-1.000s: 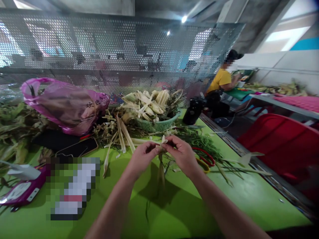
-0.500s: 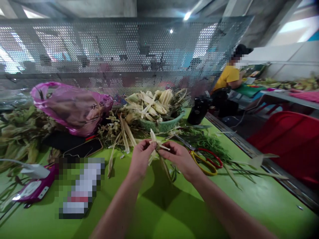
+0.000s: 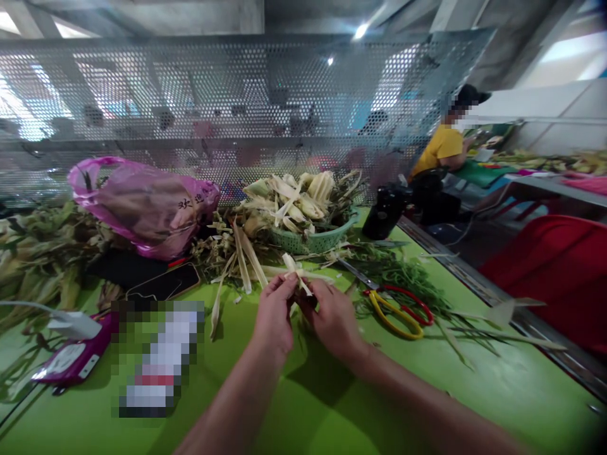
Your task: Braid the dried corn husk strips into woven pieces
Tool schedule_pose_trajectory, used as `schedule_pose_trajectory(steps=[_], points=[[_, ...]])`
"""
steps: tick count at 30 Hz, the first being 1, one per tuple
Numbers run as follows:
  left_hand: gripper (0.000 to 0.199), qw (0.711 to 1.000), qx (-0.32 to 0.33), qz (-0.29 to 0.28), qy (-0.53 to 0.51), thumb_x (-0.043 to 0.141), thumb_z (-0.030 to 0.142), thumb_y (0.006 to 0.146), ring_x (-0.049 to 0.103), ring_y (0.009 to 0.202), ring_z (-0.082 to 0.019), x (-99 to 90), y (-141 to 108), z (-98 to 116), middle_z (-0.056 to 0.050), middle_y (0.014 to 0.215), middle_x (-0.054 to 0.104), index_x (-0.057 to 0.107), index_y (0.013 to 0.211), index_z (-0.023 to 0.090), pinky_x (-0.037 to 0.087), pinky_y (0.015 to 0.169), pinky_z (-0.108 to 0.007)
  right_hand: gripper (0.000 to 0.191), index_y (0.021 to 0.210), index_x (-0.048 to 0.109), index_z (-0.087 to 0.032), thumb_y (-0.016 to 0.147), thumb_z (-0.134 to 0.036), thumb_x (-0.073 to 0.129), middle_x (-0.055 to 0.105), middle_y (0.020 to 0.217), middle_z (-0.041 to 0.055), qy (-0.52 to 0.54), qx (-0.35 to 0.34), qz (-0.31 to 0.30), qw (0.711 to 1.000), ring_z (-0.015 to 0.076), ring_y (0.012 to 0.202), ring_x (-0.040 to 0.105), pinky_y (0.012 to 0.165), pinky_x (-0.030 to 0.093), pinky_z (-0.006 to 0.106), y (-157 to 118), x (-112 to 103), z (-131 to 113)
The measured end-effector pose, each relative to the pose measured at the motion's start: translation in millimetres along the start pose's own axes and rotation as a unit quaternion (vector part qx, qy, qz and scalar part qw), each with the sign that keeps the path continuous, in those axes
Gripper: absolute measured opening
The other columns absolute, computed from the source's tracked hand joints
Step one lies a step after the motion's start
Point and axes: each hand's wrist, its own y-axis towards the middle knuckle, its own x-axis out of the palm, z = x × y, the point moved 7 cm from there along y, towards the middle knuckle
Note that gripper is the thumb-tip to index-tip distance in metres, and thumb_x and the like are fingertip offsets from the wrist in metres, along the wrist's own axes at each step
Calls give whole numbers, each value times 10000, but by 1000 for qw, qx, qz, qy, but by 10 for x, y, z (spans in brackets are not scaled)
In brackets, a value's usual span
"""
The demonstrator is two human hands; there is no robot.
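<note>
Pale strips of corn husk point(image 3: 298, 268) cross and stick out between my two hands, above the green table point(image 3: 303, 417). My left hand point(image 3: 275, 309) pinches them with thumb and forefinger. On the other side my right hand point(image 3: 332, 319) is curled around the lower part of the same husk, its fingers partly hidden. Scissors point(image 3: 396, 313) with one red and one yellow handle loop lie just right of my right hand. Long dry husk strips point(image 3: 246, 256) rest on the table beyond my left hand.
A green basket point(image 3: 310, 240) heaped with husks stands behind my hands. Left are a pink plastic bag point(image 3: 147, 205), a phone point(image 3: 164, 282) and a purple power bank point(image 3: 78, 354). Right are green stems point(image 3: 403, 272), a black bottle point(image 3: 386, 212) and a red chair point(image 3: 550, 278). A person in yellow point(image 3: 439, 148) sits beyond.
My right hand has turned and curled in under the husk, closer to my left hand. A long strip that hung below the hands no longer shows there. The view has shifted slightly.
</note>
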Motion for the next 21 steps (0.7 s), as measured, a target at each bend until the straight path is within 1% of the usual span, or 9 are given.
schedule_pose_trajectory(steps=[2, 4, 6, 8, 10, 12, 15, 18, 21], points=[[210, 1000, -4, -11, 4, 732, 256, 651, 527, 646, -76, 24, -5, 21, 13, 736, 585, 573, 751, 163, 414, 649, -195, 80, 839, 577, -192, 851, -250, 523, 634, 789, 82, 7, -1, 4, 1000, 229, 724, 563, 662, 393, 331, 3, -5, -15], [203, 999, 14, -29, 36, 710, 282, 680, 502, 612, -74, 66, -20, 82, 25, 697, 563, 554, 743, 167, 399, 620, -196, 81, 880, 584, -199, 836, -257, 549, 636, 805, 69, 55, 6, -16, 998, 217, 720, 562, 661, 403, 322, 15, -21, -16], [186, 994, 53, -44, 89, 677, 303, 716, 494, 616, -83, 111, -41, 170, 27, 680, 550, 549, 746, 171, 398, 627, -205, 117, 918, 589, -208, 811, -254, 581, 633, 818, 45, 132, 18, -54, 990, 196, 713, 556, 658, 417, 305, 31, -53, -10], [161, 983, 99, -46, 149, 645, 310, 746, 504, 664, -95, 139, -62, 248, 17, 708, 558, 561, 765, 174, 404, 661, -213, 105, 902, 592, -211, 808, -257, 577, 616, 807, 26, 220, 45, -66, 972, 178, 708, 545, 651, 426, 287, 51, -132, 29], [144, 970, 128, -49, 202, 623, 310, 766, 509, 705, -106, 158, -71, 277, 6, 738, 565, 575, 784, 175, 403, 682, -219, 111, 888, 593, -209, 839, -290, 534, 599, 805, 22, 301, 87, -34, 949, 170, 716, 536, 649, 433, 277, 73, -243, 115], [139, 962, 134, -59, 231, 607, 310, 779, 513, 706, -112, 175, -69, 254, 2, 744, 567, 577, 795, 176, 407, 682, -226, 171, 911, 598, -207, 868, -340, 499, 597, 814, 25, 356, 117, 0, 927, 164, 713, 532, 641, 435, 270, 89, -315, 191], [141, 961, 120, -93, 231, 602, 308, 783, 532, 690, -120, 221, -67, 180, -4, 742, 577, 566, 800, 173, 434, 695, -250, 204, 878, 607, -196, 844, -391, 557, 596, 773, 21, 370, 133, 7, 920, 152, 670, 523, 602, 426, 257, 114, -322, 231], [158, 964, 103, -112, 218, 626, 310, 763, 545, 686, -125, 260, -78, 132, -9, 734, 586, 569, 792, 166, 450, 705, -263, 195, 792, 595, -191, 800, -384, 621, 582, 700, 11, 339, 137, 13, 931, 145, 620, 511, 569, 421, 254, 135, -331, 227], [187, 973, 80, -109, 187, 667, 316, 728, 543, 667, -115, 266, -83, 104, -4, 724, 584, 578, 767, 156, 441, 690, -251, 198, 737, 584, -190, 794, -375, 627, 568, 647, 4, 306, 125, 25, 943, 139, 584, 499, 547, 413, 252, 147, -381, 210]])
